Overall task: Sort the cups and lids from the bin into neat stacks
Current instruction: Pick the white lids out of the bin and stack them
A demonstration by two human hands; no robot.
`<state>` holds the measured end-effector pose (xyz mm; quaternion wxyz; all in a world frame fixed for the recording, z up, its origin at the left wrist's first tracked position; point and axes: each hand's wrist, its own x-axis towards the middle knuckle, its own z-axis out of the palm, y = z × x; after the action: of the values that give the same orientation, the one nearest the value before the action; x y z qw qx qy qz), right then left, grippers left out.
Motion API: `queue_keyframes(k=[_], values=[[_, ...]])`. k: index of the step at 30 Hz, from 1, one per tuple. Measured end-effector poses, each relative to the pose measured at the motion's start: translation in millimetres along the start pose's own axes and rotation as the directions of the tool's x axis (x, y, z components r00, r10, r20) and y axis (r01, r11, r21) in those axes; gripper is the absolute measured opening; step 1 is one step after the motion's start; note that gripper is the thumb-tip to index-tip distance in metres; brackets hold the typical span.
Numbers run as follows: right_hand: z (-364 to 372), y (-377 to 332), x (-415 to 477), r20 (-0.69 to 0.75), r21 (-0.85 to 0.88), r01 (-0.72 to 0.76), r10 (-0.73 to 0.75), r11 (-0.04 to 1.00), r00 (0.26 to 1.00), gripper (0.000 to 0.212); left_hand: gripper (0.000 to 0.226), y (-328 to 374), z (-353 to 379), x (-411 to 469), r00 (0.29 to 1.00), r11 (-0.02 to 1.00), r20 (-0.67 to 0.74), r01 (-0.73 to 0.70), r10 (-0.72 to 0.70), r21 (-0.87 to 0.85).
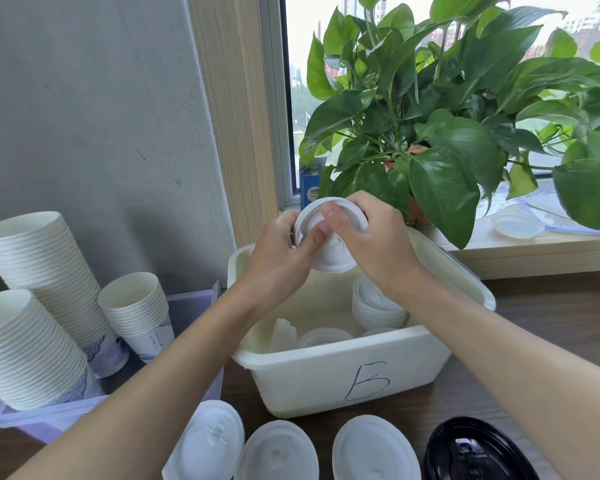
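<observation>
Above the white bin marked "B" (326, 379), both my hands hold a small stack of white lids (333, 258). My left hand (281, 258) grips its left edge, thumb across the top lid. My right hand (371, 237) grips the right edge, its thumb also pressed on the top. Inside the bin lie more white lids: a nested pile (374, 306) at the right, loose ones (323, 336) near the front wall. Along the table's near edge stand three white lid stacks (212, 441) (278, 452) (374, 448) and a black lid stack (471, 452).
A translucent purple bin (49, 417) at the left holds three tilted stacks of paper cups (39, 258). A leafy potted plant (447, 133) stands on the windowsill behind the white bin, with a clear lid (516, 225) beside it. A grey wall rises at the left.
</observation>
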<state>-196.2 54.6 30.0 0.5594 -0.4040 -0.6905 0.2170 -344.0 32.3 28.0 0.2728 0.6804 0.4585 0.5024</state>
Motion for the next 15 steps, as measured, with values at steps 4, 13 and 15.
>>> queue_keyframes(k=[4, 13, 15], values=[[1.1, -2.9, -0.7, -0.001, -0.027, -0.015, 0.015, 1.000, 1.000, 0.038, 0.033, 1.5, 0.6, 0.3, 1.000, 0.999, -0.013, -0.027, 0.026, -0.034], [5.0, -0.8, 1.3, 0.015, -0.027, -0.005, 0.006, 1.000, 1.000, 0.043, 0.024, 4.1, -0.9, -1.3, 0.998, 0.997, -0.045, -0.047, 0.050, 0.062], [3.3, -3.4, 1.3, 0.073, 0.001, -0.007, 0.007, 1.000, 0.997, 0.035, 0.025, 5.0, -5.8, 0.7, 0.999, 0.995, -0.040, -0.027, 0.030, 0.095]])
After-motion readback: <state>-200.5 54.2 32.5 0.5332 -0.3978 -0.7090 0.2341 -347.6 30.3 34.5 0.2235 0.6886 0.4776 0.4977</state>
